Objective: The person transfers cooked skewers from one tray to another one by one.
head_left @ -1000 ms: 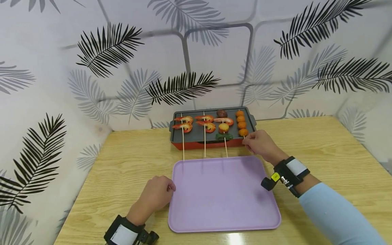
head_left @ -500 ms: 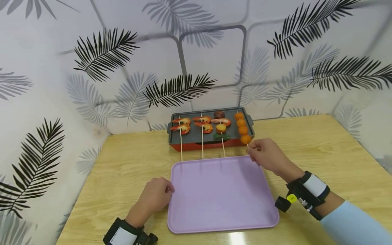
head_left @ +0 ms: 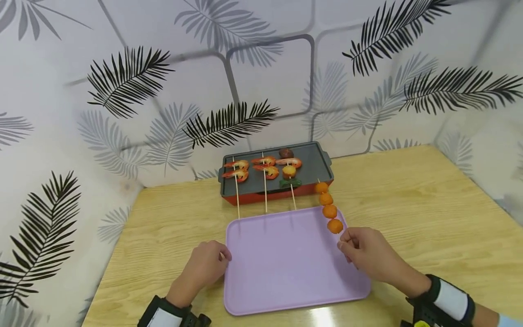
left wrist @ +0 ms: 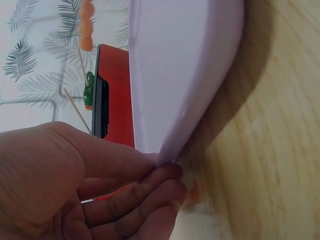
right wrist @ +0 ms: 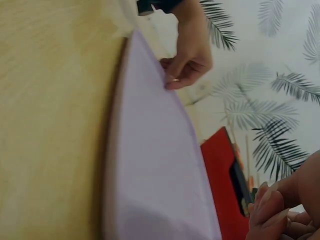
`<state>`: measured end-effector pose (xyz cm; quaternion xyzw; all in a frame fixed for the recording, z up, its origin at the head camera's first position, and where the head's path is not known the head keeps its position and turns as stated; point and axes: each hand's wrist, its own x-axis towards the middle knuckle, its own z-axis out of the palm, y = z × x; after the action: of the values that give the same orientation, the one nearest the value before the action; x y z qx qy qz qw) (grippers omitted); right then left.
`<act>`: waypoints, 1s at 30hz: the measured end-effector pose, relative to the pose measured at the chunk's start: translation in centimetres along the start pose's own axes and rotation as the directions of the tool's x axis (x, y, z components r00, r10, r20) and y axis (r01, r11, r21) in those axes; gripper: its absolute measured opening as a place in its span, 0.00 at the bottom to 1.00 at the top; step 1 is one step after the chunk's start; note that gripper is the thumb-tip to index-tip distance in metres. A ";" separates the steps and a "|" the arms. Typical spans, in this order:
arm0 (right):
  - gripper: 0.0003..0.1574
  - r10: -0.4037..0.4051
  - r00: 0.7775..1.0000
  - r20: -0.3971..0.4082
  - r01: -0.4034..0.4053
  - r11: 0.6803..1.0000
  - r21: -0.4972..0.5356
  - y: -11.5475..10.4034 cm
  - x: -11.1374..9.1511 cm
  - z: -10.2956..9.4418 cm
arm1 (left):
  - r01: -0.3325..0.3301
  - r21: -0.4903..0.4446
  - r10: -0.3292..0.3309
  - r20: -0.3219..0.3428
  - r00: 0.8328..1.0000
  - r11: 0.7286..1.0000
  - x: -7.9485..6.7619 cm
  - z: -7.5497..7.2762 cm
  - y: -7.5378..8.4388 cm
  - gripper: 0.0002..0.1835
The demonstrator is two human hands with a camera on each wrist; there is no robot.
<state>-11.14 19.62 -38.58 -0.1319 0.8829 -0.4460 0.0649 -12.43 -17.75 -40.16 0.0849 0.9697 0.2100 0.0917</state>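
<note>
My right hand (head_left: 367, 252) pinches the stick of a skewer of orange balls (head_left: 329, 211), which slants over the right side of a lilac tray (head_left: 294, 268). My left hand (head_left: 206, 262) pinches the tray's left rim between thumb and fingers, as the left wrist view shows up close. Behind the tray stands a red grill (head_left: 253, 198) with a dark grey top. Two shrimp skewers (head_left: 236, 176) (head_left: 265, 172) lie on it at left and middle. A mixed skewer (head_left: 289, 171) with a shrimp, a yellow piece and a green piece lies to their right.
The grill stands close to a leaf-patterned wall (head_left: 253, 59). All of this is on a wood-grain table (head_left: 171, 218), whose surface extends on both sides of the tray. The skewer sticks jut out from the grill's front toward the tray's back rim.
My right hand has lifted the orange ball skewer off the grill's right end and drawn it back over the tray. My left hand stays at the tray's left rim.
</note>
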 end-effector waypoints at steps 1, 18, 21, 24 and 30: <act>0.07 -0.008 1.000 0.002 0.008 1.000 -0.013 0.2 -0.3 0.3 | 0.000 0.001 0.000 0.003 1.000 1.000 0.1 0.0 0.0 0.04; 0.12 0.063 0.998 -0.026 -0.066 0.987 -0.145 2.4 -2.0 2.8 | -0.004 -0.047 0.003 -0.020 1.000 0.999 0.1 0.3 -0.2 0.05; 0.11 0.097 0.995 0.003 -0.095 0.987 -0.133 2.6 -2.1 2.8 | -0.017 -0.059 0.015 -0.022 1.000 0.998 0.0 0.2 -0.2 0.05; 0.09 0.110 0.993 0.039 -0.105 0.987 -0.120 2.7 -2.1 2.8 | -0.024 -0.063 0.023 -0.022 1.000 0.998 0.0 0.2 -0.2 0.05; 0.12 0.076 0.993 0.093 -0.059 0.984 -0.168 2.6 -1.8 2.5 | -0.014 -0.056 0.013 -0.030 0.999 0.998 -0.1 0.1 -0.2 0.05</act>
<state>-9.31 19.72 -42.18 -0.1287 0.9165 -0.3617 0.1127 -12.38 -17.90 -40.34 0.0856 0.9640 0.2392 0.0784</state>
